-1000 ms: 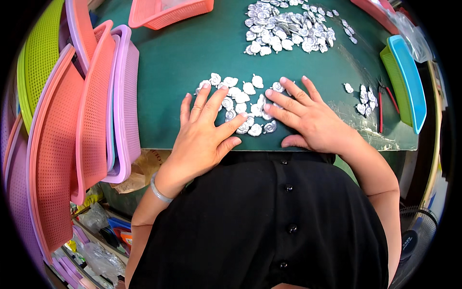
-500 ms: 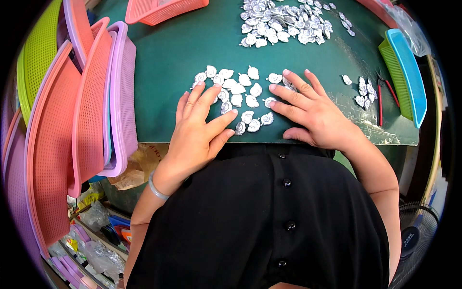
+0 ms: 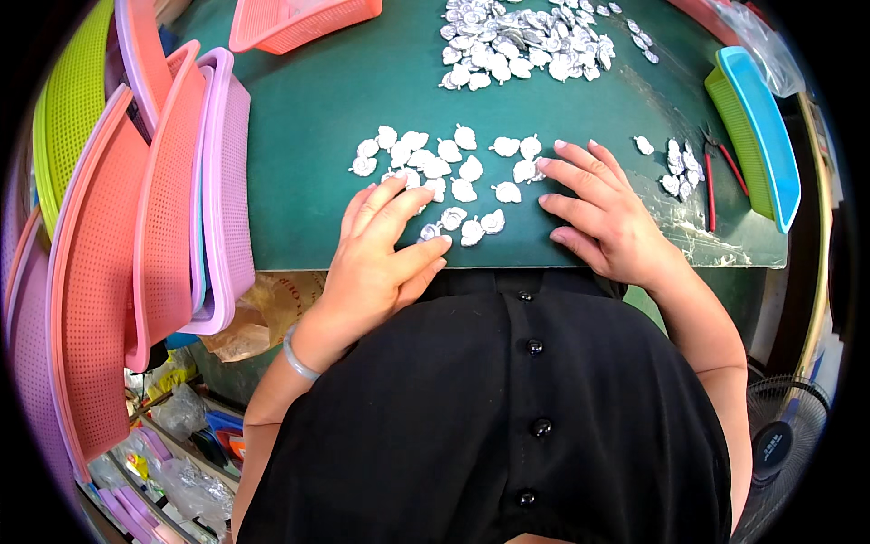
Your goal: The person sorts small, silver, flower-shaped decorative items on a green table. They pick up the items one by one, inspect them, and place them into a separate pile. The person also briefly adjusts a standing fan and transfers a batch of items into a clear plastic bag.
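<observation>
Two hands lie palm-down on the green counter (image 3: 299,118) at its near edge. The left hand (image 3: 381,258) rests flat with fingers spread, fingertips on the left end of a scatter of small silver leaf-shaped pieces (image 3: 453,172); it grips nothing. The right hand (image 3: 607,213) is likewise flat and open, fingers extended, its fingertips touching the right end of the same scatter; nothing is held.

Count: about twenty pieces lie in that scatter, spread singly in loose rows between the two hands near the near edge. Each piece is flat, pale silver, roughly leaf-shaped with a short stem point. A larger heap of the same pieces (image 3: 521,41) sits at the far edge, too dense to count. A third small cluster (image 3: 675,163), about six pieces, lies toward the right edge, beside red-handled pliers (image 3: 716,177).

At the right edge: one blue tray nested on a green tray (image 3: 757,136). At the far left corner: one orange basket (image 3: 299,23). Left of the counter, several mesh trays (image 3: 154,227) stand on edge, pink, orange, purple and lime.
</observation>
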`<state>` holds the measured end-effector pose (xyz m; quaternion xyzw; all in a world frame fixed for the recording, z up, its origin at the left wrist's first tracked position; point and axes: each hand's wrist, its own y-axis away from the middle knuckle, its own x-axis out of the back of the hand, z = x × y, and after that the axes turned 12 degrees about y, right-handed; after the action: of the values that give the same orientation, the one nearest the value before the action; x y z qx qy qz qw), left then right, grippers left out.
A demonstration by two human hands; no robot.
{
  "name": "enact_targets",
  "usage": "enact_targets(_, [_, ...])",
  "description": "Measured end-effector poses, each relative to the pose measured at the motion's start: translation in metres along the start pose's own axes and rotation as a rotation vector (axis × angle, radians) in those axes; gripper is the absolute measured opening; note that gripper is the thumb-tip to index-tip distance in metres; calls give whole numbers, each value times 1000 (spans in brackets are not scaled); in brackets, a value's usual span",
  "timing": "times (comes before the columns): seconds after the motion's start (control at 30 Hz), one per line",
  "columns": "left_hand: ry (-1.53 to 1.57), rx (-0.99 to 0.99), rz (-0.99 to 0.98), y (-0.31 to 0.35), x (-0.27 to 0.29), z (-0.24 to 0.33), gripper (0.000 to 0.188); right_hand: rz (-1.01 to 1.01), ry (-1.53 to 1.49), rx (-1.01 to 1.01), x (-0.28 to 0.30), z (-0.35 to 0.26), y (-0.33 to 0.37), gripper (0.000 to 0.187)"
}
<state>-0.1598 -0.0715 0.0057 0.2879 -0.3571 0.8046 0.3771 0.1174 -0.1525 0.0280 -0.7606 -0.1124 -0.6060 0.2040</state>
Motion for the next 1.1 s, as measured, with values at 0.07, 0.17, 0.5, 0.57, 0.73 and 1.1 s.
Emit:
enact_targets(0.07, [-13,12,39,1,2,0,27,30,12,-27,0,1,2,27])
enact_targets(0.17, [-43,62,76,4,5,-1,27,70,38,-76,-6,6,6,28])
enact_targets(0.5, [-52,123,102,4,0,-1,29,-43,132,-112,-12,-5,-6,48])
enact_targets(0.57, [-25,150,121,5,0,0,29,-67,148,-50,-9,-6,-10,49])
enact_targets(0.73, [-77,196,196,8,8,-1,27,-10,132,-197,-5,7,-2,46])
enact_targets(1.1, [-224,305,253,7,18,-12,25,-33,146,-199,-3,13,0,46])
